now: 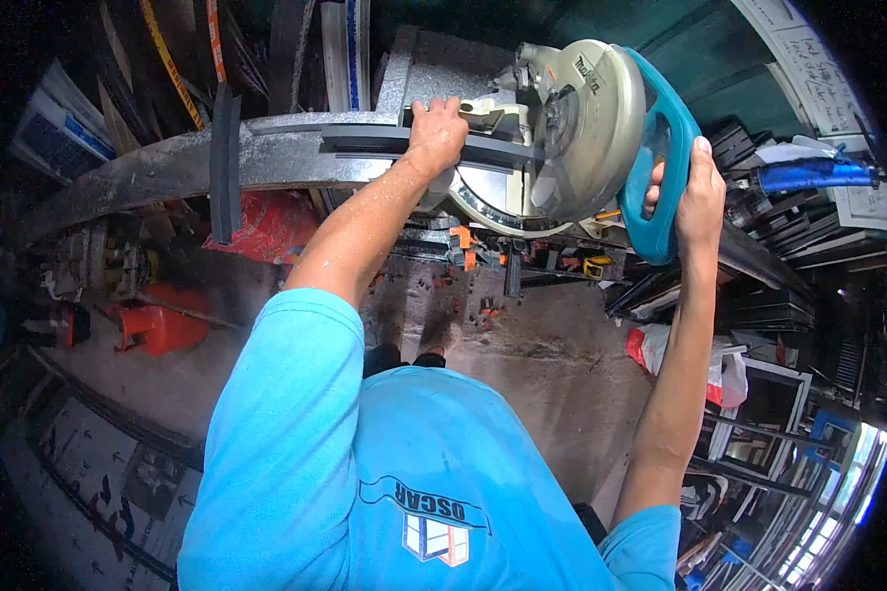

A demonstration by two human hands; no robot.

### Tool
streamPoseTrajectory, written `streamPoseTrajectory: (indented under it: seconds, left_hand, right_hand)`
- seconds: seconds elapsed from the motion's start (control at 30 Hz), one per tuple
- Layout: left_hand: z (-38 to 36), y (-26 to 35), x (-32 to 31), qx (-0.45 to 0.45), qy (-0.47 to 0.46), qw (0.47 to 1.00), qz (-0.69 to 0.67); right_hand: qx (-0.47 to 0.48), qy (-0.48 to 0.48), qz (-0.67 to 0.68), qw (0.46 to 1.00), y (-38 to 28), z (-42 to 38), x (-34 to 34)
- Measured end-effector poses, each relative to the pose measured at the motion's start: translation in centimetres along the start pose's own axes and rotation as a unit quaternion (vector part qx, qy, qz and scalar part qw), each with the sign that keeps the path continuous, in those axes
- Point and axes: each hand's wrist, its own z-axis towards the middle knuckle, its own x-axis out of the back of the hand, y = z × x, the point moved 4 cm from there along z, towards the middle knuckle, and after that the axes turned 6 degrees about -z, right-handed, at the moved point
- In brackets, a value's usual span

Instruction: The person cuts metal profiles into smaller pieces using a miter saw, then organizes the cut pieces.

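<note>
A miter saw (589,128) with a pale blade guard and a teal handle (660,153) stands at the upper right of the bench. My right hand (698,202) is wrapped round that handle. A dark grey metal profile (365,140) lies along the saw's fence, its right end reaching in beneath the guard. Over the profile, my left hand (438,133) presses it down and back against the fence, fingers curled over the top. The guard hides where the blade and the profile meet.
Another dark profile (225,163) lies crosswise over the long metal bench (168,163) at left. Strips and lengths of profile lean behind it. Offcuts lie on the floor (522,364). A red-orange container (163,320) sits at lower left, and stacked profiles (759,295) fill the right side.
</note>
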Motion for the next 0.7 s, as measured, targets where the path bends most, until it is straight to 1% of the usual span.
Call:
streamPoseTrajectory:
  seconds: [0.37, 0.43, 0.7]
  left_hand:
    - [-0.1, 0.1, 0.2, -0.001, -0.002, 1.000, 0.007]
    - [0.0, 0.0, 0.0, -0.004, 0.022, 1.000, -0.006]
    - [0.1, -0.2, -0.1, -0.003, 0.018, 1.000, -0.007]
  right_hand:
    - [0.006, 0.008, 0.014, 1.000, -0.1, -0.7, -0.4]
    - [0.009, 0.014, 0.020, 1.000, 0.1, -0.8, -0.4]
    - [0.016, 0.021, -0.005, 1.000, 0.6, -1.1, -0.5]
